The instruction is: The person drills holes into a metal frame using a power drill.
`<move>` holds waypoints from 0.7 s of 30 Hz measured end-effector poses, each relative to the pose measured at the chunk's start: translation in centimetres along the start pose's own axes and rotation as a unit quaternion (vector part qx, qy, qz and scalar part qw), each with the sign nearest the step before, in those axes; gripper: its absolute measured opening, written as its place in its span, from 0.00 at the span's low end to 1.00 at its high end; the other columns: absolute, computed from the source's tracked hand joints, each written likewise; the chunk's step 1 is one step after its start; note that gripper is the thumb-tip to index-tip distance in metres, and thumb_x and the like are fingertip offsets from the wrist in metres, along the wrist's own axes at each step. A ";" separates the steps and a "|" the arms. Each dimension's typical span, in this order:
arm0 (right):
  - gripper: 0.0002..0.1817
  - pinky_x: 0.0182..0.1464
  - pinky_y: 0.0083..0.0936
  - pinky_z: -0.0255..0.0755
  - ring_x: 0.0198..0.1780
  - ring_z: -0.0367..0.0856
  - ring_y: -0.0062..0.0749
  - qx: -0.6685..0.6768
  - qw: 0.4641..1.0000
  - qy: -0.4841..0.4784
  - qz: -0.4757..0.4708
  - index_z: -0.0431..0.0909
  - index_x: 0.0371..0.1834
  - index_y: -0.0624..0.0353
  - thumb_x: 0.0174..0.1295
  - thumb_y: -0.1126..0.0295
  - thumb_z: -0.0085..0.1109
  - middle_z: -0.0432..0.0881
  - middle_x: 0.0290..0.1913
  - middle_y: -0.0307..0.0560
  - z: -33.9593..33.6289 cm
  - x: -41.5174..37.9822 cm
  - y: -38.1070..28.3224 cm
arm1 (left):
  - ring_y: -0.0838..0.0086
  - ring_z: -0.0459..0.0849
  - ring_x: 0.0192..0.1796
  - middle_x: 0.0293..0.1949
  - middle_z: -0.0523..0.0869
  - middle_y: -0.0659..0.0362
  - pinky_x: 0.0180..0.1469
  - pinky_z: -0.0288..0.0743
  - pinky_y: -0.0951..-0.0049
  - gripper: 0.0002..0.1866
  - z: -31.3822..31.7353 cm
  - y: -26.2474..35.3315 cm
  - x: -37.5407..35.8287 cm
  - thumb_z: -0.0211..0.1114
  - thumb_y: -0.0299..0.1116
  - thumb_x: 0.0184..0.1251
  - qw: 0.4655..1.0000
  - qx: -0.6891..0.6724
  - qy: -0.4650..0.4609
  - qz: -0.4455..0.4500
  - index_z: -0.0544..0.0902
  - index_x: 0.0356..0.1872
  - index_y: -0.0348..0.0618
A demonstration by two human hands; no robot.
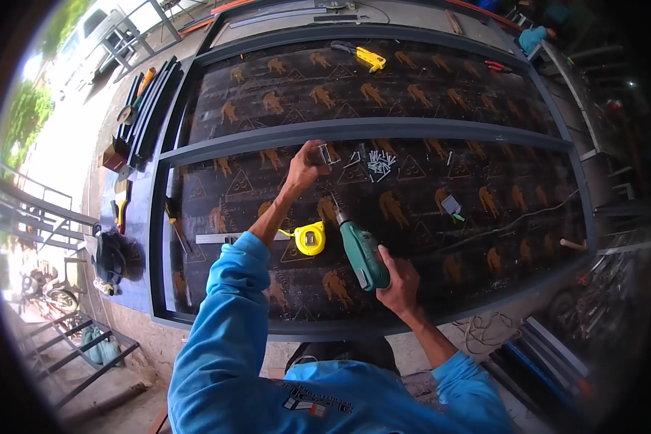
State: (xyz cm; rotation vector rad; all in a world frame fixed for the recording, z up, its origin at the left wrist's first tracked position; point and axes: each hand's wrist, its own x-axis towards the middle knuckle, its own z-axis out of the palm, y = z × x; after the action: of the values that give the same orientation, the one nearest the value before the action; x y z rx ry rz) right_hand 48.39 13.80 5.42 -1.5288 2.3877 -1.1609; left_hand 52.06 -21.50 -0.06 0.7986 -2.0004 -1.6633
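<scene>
One screwdriver [172, 213] and one steel ruler [211, 239] lie left of the yellow tape measure [310, 239], the left forearm [275, 215] crossing the ruler. Beyond the tape measure, the left hand [307, 168] grips one small metal bracket [326, 154] near the crossbar [427, 129]. Right of it, one green drill [360, 249] sits within the closed fingers of the right hand [399, 281]; farther beyond lies a fastener pile [380, 163], too jumbled to count.

Green foliage [33, 116] and a white vehicle [92, 42], upper left.
</scene>
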 end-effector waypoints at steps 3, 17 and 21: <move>0.46 0.52 0.40 0.71 0.46 0.80 0.43 -0.009 0.998 -0.026 -0.063 0.68 0.68 0.52 0.35 0.79 0.66 0.82 0.49 0.48 2.8 1.7 2.4 | 0.61 0.86 0.44 0.56 0.80 0.53 0.45 0.81 0.62 0.33 -1.1 1.0 1.8 0.71 0.25 0.50 0.959 0.247 0.026 0.139 0.72 0.62 0.44; 0.37 0.48 0.45 0.70 0.40 0.80 0.45 -0.172 0.974 0.007 -0.149 0.66 0.70 0.48 0.56 0.51 0.65 0.81 0.43 0.54 7.1 3.4 9.7 | 0.64 0.74 0.64 0.61 0.78 0.60 0.64 0.63 0.57 0.34 -2.6 -6.5 10.3 0.76 0.39 0.51 0.704 0.485 0.090 0.511 0.75 0.61 0.49; 0.37 0.48 0.46 0.71 0.39 0.81 0.46 -0.188 0.973 0.008 -0.132 0.68 0.69 0.48 0.57 0.47 0.64 0.81 0.43 0.56 7.6 3.7 9.5 | 0.64 0.76 0.62 0.61 0.79 0.60 0.63 0.64 0.58 0.34 -2.7 -6.9 10.7 0.76 0.40 0.49 0.692 0.477 0.108 0.532 0.75 0.61 0.49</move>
State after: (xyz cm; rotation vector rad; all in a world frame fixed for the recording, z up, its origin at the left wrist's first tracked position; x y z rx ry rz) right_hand 42.79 8.66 -4.80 -2.0064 2.5864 -0.7848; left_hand 46.86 -31.42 -6.78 -0.0498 -2.3053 0.1793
